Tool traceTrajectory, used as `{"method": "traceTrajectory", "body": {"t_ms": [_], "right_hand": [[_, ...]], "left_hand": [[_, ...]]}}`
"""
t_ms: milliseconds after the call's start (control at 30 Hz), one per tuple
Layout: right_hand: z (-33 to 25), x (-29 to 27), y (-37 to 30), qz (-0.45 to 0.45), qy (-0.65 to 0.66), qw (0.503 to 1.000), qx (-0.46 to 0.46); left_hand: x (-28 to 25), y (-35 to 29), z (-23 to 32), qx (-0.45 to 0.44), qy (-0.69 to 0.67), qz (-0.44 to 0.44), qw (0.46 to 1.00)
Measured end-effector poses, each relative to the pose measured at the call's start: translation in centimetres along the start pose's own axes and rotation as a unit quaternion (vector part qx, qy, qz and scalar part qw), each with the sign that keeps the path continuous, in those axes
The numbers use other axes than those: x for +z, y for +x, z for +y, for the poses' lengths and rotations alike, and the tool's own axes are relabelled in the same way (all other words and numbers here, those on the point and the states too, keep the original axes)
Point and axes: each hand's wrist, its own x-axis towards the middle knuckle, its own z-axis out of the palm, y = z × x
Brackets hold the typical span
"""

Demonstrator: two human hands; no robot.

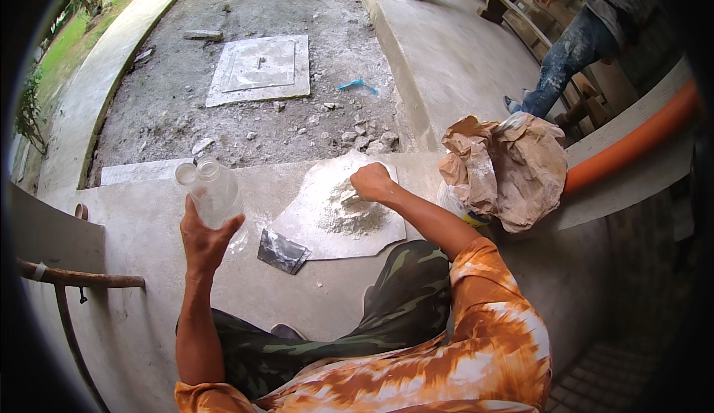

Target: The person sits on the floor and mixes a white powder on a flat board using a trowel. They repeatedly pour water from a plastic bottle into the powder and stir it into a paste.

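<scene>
Clear plastic bottle (213, 191) sits gripped upright in our left hand (202, 236), fingers wrapped round its lower half, while beyond it our right hand (372, 182) closes on a tool in the white powder pile (349, 216) on the flat board (297, 223), the crumpled paper sack (513, 171) behind.

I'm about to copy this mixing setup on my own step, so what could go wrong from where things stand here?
The left hand holds an uncapped clear bottle upright beside the board; tipped too fast, it could flood the white powder pile and wash it off the flat board. The right hand works bare in the powder, which may irritate skin. The torn paper sack sits open close by, so splashes could spoil it.
</scene>
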Motion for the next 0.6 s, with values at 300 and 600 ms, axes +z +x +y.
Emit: {"method": "traceTrajectory", "body": {"t_ms": [300,600], "right_hand": [[-0.6,0.3,-0.5,-0.020,0.036,0.999,-0.006],[0.4,1.4,-1.0,0.013,0.048,0.999,0.017]], "left_hand": [[-0.2,0.1,0.5,0.006,-0.016,0.001,1.000],[0.8,0.2,0.4,0.015,-0.071,0.003,0.997]]}}
